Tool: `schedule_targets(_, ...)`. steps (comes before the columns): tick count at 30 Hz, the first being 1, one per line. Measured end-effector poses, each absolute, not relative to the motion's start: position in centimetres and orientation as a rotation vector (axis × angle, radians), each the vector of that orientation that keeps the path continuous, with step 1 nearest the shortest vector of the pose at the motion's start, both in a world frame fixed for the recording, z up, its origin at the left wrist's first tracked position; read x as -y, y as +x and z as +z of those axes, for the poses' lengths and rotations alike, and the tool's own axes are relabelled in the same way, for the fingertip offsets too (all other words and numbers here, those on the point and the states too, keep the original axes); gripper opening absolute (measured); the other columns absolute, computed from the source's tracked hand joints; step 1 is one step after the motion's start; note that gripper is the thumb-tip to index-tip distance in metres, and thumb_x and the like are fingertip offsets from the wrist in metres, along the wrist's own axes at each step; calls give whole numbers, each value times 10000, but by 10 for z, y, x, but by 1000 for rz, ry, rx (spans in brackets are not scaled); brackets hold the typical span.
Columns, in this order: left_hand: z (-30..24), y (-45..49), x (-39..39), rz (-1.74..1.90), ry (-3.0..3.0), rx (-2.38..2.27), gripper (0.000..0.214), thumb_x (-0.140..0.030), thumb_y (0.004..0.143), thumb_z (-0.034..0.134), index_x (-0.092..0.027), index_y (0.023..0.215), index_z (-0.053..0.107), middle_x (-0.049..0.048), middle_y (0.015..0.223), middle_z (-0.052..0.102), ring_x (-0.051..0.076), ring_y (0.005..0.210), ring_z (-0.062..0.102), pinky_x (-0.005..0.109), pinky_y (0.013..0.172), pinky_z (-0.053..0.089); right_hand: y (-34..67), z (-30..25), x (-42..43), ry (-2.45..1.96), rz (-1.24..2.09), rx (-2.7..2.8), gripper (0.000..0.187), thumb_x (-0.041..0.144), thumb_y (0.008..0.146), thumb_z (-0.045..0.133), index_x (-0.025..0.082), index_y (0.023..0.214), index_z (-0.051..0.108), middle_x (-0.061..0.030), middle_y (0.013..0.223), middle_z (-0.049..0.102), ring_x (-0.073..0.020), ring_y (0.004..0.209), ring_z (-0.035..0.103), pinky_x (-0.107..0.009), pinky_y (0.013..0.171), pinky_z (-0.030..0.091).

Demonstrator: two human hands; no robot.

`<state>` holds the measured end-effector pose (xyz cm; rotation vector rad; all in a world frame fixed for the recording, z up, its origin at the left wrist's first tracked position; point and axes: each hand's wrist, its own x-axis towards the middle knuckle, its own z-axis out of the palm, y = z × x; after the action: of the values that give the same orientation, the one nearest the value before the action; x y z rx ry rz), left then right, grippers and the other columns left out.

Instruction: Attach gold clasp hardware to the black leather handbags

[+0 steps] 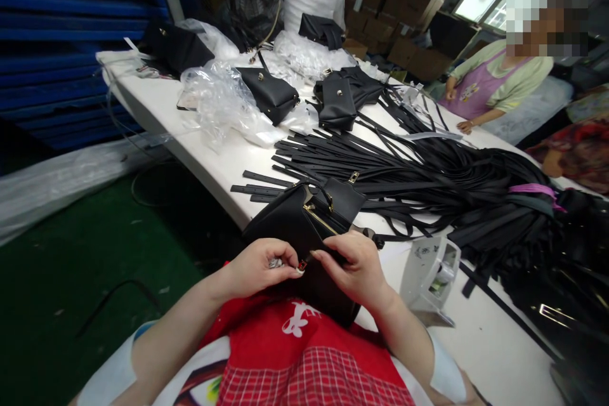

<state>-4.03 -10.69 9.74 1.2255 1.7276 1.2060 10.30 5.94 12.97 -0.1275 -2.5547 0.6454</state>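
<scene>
A black leather handbag (280, 219) rests against my lap and the table edge, its flap folded back and a gold zipper (321, 220) showing. My left hand (266, 268) is closed at the bag's front, thumb and forefinger pinched beside a small metal clasp (303, 264). Something small and silvery-white shows within its curled fingers, too small to name. On the other side of the clasp, my right hand (356, 263) pinches the bag's black leather between thumb and fingers. A gold buckle fitting (354, 176) sits on the raised flap.
Many long black straps (409, 171) spread over the white table (214, 171), bundled with a pink tie (533, 189). A tape dispenser (431, 273) stands to the right. Black handbags (269, 92) and clear plastic wrap (219, 101) lie farther back. A person in a purple apron (478, 85) stands opposite.
</scene>
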Motion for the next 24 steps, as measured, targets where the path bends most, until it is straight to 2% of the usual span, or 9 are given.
schedule_targets(6, 90, -46, 110, 1148, 1061, -1621, 182, -309, 731, 740, -133, 706, 699, 44, 689, 692, 148, 631, 618, 238, 621, 482, 106, 130, -51, -82, 639, 2605, 222, 338, 877, 611, 181, 720, 612, 15, 558, 585, -108, 522, 488, -270, 597, 304)
schedule_targets(11, 86, -49, 113, 1090, 1021, -1566, 214, -329, 760, 703, -121, 710, 689, 61, 657, 681, 156, 589, 612, 252, 579, 479, 106, 133, -47, -41, 637, 2619, 234, 331, 888, 596, 180, 709, 607, 16, 555, 584, -104, 523, 485, -267, 598, 301)
schedule_targets(19, 111, -35, 116, 1115, 1350, -1825, 174, -267, 849, 595, -165, 721, 655, 26, 734, 652, 139, 704, 589, 237, 687, 449, 106, 132, -55, -206, 591, 2622, 243, 383, 883, 591, 183, 755, 645, -4, 598, 626, -122, 553, 520, -267, 620, 325)
schedule_targets(24, 133, -23, 125, 1085, 1332, -1442, 190, -290, 862, 577, -168, 721, 613, 36, 729, 617, 145, 686, 563, 245, 663, 442, 104, 137, -61, -308, 512, 2741, 328, 445, 843, 622, 193, 637, 582, 4, 545, 580, -133, 547, 496, -270, 585, 283)
